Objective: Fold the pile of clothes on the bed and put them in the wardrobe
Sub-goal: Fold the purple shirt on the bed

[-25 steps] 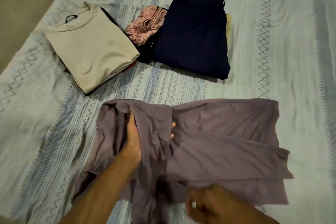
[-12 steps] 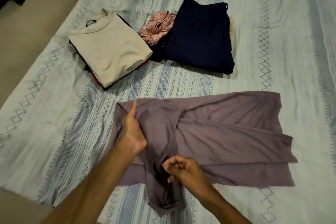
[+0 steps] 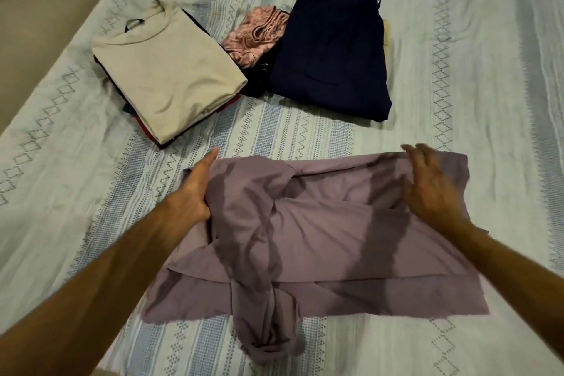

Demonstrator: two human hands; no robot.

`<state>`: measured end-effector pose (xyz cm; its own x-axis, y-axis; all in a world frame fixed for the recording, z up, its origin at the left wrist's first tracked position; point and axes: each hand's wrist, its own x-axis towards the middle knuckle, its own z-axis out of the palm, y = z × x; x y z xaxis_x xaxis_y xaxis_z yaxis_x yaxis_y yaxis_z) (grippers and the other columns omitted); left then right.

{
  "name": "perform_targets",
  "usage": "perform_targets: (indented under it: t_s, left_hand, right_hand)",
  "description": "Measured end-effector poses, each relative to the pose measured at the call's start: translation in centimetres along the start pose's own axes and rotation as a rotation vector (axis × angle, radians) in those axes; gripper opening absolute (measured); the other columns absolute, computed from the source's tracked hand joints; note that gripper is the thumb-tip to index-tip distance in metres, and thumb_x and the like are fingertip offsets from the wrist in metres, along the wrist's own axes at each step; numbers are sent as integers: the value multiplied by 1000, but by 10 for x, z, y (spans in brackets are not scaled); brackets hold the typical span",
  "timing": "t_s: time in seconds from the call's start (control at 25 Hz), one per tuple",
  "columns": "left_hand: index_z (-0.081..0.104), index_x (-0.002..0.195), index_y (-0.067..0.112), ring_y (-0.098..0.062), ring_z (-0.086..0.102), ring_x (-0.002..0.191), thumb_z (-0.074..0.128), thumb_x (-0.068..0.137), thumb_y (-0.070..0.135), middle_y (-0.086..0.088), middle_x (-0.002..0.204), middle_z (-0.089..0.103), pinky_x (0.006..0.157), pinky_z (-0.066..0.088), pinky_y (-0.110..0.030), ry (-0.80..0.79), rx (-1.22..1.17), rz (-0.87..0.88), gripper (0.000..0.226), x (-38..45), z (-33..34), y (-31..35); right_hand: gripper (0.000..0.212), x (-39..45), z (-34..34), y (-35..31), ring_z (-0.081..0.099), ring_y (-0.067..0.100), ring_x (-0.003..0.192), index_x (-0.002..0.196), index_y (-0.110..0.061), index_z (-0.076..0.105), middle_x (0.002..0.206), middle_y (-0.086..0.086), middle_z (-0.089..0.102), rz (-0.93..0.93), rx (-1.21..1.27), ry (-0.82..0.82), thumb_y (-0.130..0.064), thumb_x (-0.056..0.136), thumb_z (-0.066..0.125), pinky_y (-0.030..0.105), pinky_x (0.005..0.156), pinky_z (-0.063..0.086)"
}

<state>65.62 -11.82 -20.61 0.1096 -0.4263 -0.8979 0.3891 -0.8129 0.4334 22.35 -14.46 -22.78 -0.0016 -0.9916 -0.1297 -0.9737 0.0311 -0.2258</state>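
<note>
From my remote view the mauve garment (image 3: 320,238) lies crumpled on the bed (image 3: 488,70) at six o'clock, one twisted end trailing toward the near edge. My left hand (image 3: 195,189) grips its nine o'clock edge with the fingers curled into the cloth and the thumb straight along the far edge, while my right hand (image 3: 433,186) sits at the far three o'clock corner, fingers (image 3: 421,156) bent over the hem and seemingly pinching it, though blurred. At eleven o'clock a folded beige shirt (image 3: 171,76) tops a stack; at twelve lies a folded navy garment (image 3: 332,52), with pink cloth (image 3: 256,36) between them.
</note>
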Motion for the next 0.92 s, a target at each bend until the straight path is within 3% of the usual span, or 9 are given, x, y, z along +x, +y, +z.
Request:
perform_targets:
  t_s: [0.12, 0.2, 0.32, 0.48, 0.6, 0.72, 0.76, 0.84, 0.92]
  left_hand:
    - [77, 113, 16, -31, 73, 100, 76, 90, 55, -14, 112, 78, 81, 58, -41, 108, 24, 41, 46, 19, 8, 7]
    - [75, 116, 16, -29, 74, 99, 78, 92, 43, -11, 108, 78, 79, 59, -39, 143, 23, 103, 36, 25, 8, 1]
    - [71, 125, 16, -26, 75, 103, 72, 98, 37, -9, 116, 78, 84, 60, -39, 170, -19, 245, 34, 3, 2, -5]
    - [71, 128, 22, -32, 75, 108, 73, 96, 38, -8, 117, 78, 94, 58, -48, 170, -31, 228, 37, -61, -34, -35]
    - [68, 137, 31, -39, 73, 110, 95, 65, 47, -9, 124, 76, 99, 54, -63, 161, 40, 59, 79, -75, -61, -90]
    - [76, 119, 13, -41, 72, 109, 79, 86, 41, -16, 117, 77, 80, 62, -61, 101, -6, -137, 43, -71, -48, -118]
    - [77, 116, 13, -41, 70, 113, 70, 95, 42, -16, 117, 77, 86, 60, -61, 31, -44, -187, 37, -68, -43, -119]
    - [81, 110, 20, -38, 68, 117, 69, 93, 54, -10, 120, 77, 101, 53, -62, -37, 42, -145, 40, -67, -36, -116]
    - [81, 105, 24, -33, 69, 110, 76, 87, 56, -2, 112, 77, 88, 59, -51, 104, 310, 84, 36, -63, -36, -114]
  right_hand:
    - [52, 51, 0, 35, 65, 42, 112, 157, -27, 35, 162, 10, 37, -26, -254, -146, -24, 107, 46, 45, 76, 55]
    - [30, 67, 2, 41, 65, 43, 97, 135, -21, 51, 132, 14, 59, -86, -297, -174, -25, 108, 41, 46, 75, 53]
    - [15, 63, -12, 45, 61, 39, 67, 102, -11, 52, 96, 15, 63, -172, -316, 4, -25, 107, 47, 48, 63, 53]
    - [24, -22, -53, 59, 56, 37, 51, 98, -5, 61, 86, 17, 64, -320, -311, 199, -20, 108, 44, 33, 50, 35]
    - [48, -92, -36, 95, 61, 40, 65, 89, -6, 68, 83, 17, 62, -537, -403, 138, -26, 107, 29, 47, 63, 42]
    - [54, -97, 5, 127, 65, 45, 99, 107, -1, 70, 117, 26, 64, -494, -547, 46, -31, 107, 25, 59, 94, 42]
    - [49, -89, 9, 128, 63, 47, 107, 115, 1, 67, 125, 28, 62, -440, -577, 13, -31, 101, 33, 65, 105, 35]
    - [47, -74, 13, 126, 63, 47, 108, 121, 1, 61, 121, 27, 64, -422, -626, 22, -28, 89, 41, 69, 112, 24]
    - [39, -67, 2, 121, 67, 45, 92, 116, -3, 54, 103, 24, 67, -409, -575, 14, -26, 89, 37, 67, 106, 31]
